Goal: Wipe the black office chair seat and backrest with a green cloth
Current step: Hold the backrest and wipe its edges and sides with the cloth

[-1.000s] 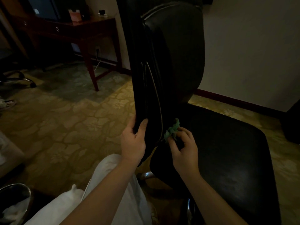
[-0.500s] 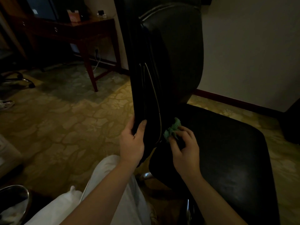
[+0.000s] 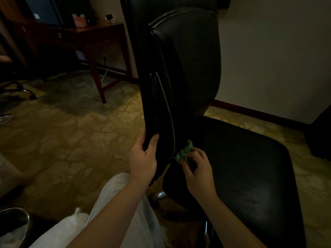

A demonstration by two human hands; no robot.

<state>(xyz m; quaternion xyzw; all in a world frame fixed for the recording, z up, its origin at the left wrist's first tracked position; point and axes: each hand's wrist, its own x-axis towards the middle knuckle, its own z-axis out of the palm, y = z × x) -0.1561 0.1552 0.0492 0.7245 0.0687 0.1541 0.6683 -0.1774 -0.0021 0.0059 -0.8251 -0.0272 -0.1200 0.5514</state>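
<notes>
Barely any shift: our left hand still grips the black padded backrest; right hand fingers pinch the crumpled green cloth at its base. We judge wiping stalled.

The top of the backrest and the near end of the seat are cut off by the edges. Most of the green cloth is hidden inside the right hand. The fingers of the left hand are hidden behind the backrest. The small things on the counter are too dark to be told. A shiny bowl is cut off at the corner.
</notes>
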